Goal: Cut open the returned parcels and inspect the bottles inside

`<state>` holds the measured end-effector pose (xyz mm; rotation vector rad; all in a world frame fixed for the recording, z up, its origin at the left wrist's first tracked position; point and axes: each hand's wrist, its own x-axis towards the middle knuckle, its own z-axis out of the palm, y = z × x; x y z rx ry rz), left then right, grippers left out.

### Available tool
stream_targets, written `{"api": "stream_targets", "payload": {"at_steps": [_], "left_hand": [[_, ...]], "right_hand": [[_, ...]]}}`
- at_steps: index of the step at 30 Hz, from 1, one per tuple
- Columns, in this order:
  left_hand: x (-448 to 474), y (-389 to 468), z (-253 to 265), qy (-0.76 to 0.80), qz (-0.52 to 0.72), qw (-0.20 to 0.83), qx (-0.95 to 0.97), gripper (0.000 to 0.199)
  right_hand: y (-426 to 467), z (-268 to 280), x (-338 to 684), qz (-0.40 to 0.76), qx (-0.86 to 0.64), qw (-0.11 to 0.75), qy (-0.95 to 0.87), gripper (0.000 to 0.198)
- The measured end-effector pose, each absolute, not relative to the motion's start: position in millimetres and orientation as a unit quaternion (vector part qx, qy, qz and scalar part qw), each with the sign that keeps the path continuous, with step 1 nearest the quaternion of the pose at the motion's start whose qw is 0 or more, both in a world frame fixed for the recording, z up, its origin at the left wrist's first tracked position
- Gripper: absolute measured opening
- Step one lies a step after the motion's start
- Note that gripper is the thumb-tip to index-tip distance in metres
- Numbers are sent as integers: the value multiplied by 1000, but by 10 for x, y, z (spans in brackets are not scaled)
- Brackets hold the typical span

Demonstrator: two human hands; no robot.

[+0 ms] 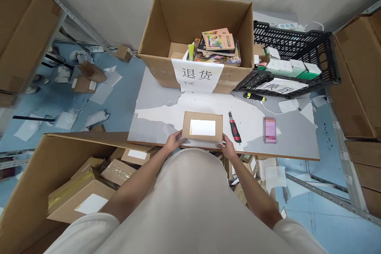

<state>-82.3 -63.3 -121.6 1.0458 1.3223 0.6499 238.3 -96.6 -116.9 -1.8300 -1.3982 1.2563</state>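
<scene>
A small flat cardboard box (203, 116) with a white label on top lies at the front edge of the table. My left hand (174, 142) grips its left side near the lower corner. At the opposite corner, my right hand (228, 147) holds the box's right side. Parts of the fingers on both hands are hidden by the box. Just right of the box lies a red and black utility knife (235, 127). A pink, blurred-out item (270, 130) rests farther right on the grey table (294, 143).
An open carton (160, 69) holding several books stands at the back, beside a black plastic crate (297, 47) with white and green boxes. A yellow and black tool (254, 97) lies before the crate. A large carton (26, 182) of parcels stands lower left. Paper litters the blue floor (119, 107).
</scene>
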Motion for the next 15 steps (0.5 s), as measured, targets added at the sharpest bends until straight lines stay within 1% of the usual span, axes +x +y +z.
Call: {"api": "stream_targets", "payload": {"at_steps": [2,4,8,11,15], "left_hand": [[-774,-629,-1153,564,290,627,452,71],[-748,-619,-1039,570,291,605,473,64],[-721,-542,-728,631,276,486,538,46],[-651,-417,-567,679,249,414,553,46],[-552,-268,-514,704,230,394,544,48]], "right_hand": [[-978,-1145,2355,477,-668,269,-504,60],[-958,-1068,2355,474,-663,283,-505,53],[-816,-804,2397,407,-679,279,-543,46],[-651,-639,2388,342,-713,245,-560,48],[-486,-573,2356,336,-727,211,-561,56]]}}
